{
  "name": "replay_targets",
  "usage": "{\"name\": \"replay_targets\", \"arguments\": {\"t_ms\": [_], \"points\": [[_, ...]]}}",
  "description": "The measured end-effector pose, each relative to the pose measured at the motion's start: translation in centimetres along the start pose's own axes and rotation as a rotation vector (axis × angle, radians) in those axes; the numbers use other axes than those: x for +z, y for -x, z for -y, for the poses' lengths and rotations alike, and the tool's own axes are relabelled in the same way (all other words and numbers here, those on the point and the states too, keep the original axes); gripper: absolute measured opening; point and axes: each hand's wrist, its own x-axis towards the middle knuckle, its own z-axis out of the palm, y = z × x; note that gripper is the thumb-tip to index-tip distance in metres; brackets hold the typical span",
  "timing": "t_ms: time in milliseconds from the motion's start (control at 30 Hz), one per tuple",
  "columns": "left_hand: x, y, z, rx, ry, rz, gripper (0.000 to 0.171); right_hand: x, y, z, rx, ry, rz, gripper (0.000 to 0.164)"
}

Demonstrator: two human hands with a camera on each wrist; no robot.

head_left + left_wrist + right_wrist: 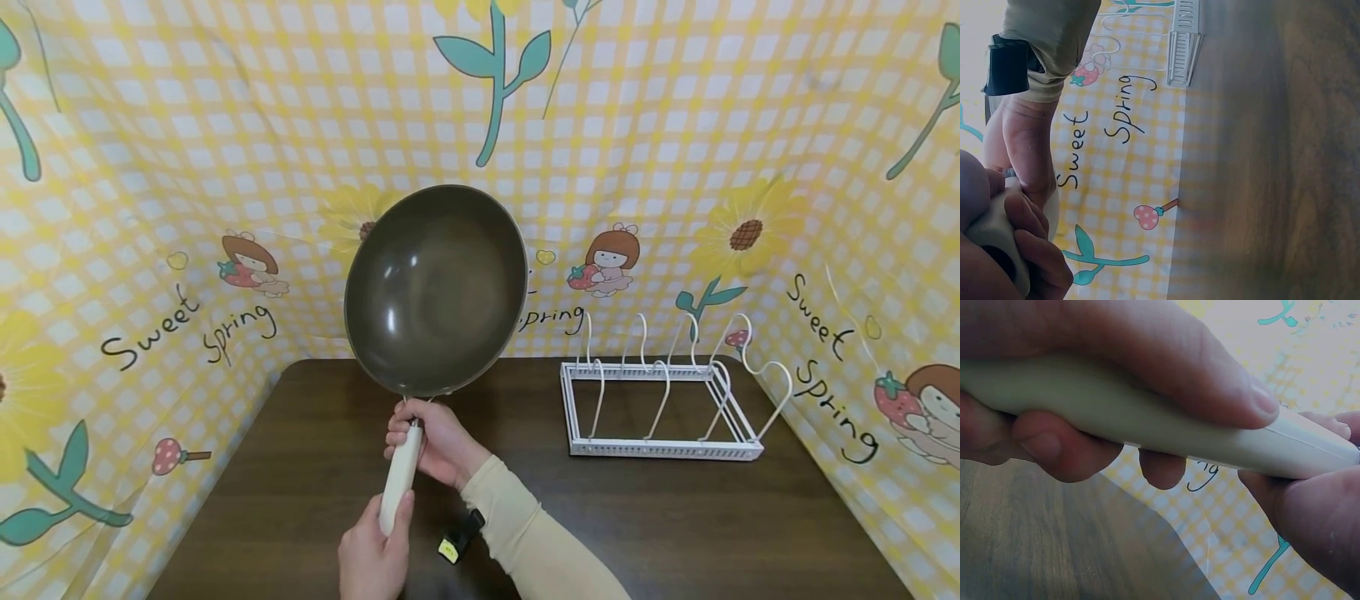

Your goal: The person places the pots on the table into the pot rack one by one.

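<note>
A deep frying pan (438, 292) is held up over the table, its dark, shiny inside turned toward me and its cream handle (401, 479) slanting down. My left hand (371, 550) grips the lower end of that handle, thumb laid along it. Higher up, right below the pan's rim, my right hand (442, 442) holds the handle's neck with fingers curled round it. Both hands and the pale handle (1085, 400) fill much of the right wrist view. In the left wrist view the dark hole in the handle's end (1000, 262) shows between the left fingers.
A white rack (660, 450) with several curved wire dividers stands on the right of the dark wooden table (285, 500). Behind and at both sides hangs a yellow checked cloth (300, 150). A black wrist camera (472, 527) sits by the right sleeve.
</note>
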Motion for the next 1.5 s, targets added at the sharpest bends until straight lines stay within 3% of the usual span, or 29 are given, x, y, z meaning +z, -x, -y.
{"name": "replay_targets", "arguments": {"t_ms": [733, 1267, 1500], "points": [[0.1, 0.0, -0.3, 0.036, 0.029, 0.009, 0.022, -0.3, 0.4, 0.3, -0.033, 0.052, -0.013, 0.021], [0.5, -0.2, -0.4, 0.009, 0.067, 0.060, 0.026, -0.4, 0.8, 0.9, -0.061, 0.095, -0.060, 0.023], [0.8, -0.3, -0.5, 0.043, 0.092, 0.039, 0.022, -0.4, 1.0, 1.3, -0.052, 0.113, -0.053, 0.024]]}}
